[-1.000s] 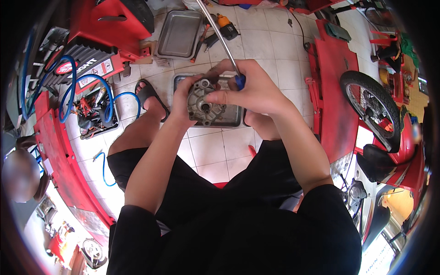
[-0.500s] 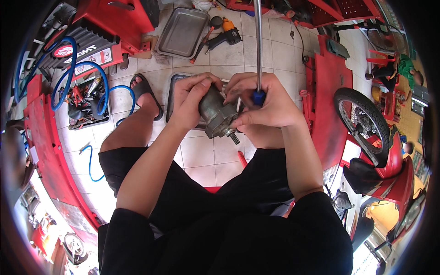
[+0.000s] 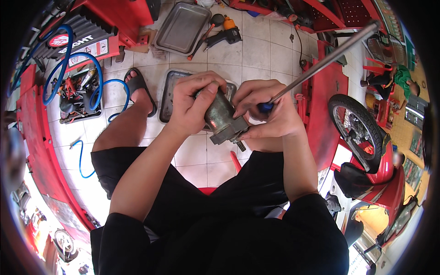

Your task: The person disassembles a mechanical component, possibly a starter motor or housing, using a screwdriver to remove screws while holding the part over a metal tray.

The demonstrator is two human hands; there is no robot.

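Note:
Between my hands is a dark grey cylindrical starter motor point(image 3: 222, 114), tilted with its toothed shaft pointing down and slightly right. My left hand point(image 3: 195, 101) is closed round its upper left end. A long screwdriver point(image 3: 323, 63) is held in my right hand point(image 3: 270, 107). Its blue handle is mostly hidden in the palm, and its steel shaft slants up to the right. My right thumb and fingertips touch the motor near its shaft end. Below the hands, on the floor, a metal tray point(image 3: 166, 98) is partly covered by them.
A second tray point(image 3: 181, 27) lies ahead, beside a hammer point(image 3: 201, 42) and a black-and-orange air tool point(image 3: 227, 34). At left are a tool-filled box point(image 3: 82, 98) and a coiled blue hose point(image 3: 68, 41). A red lift platform point(image 3: 323, 110) and a motorcycle wheel point(image 3: 357, 130) stand at right.
The screwdriver's shaft has swung from nearly upright to slanting right. The motor has shifted slightly right and down in the picture, still in my left hand.

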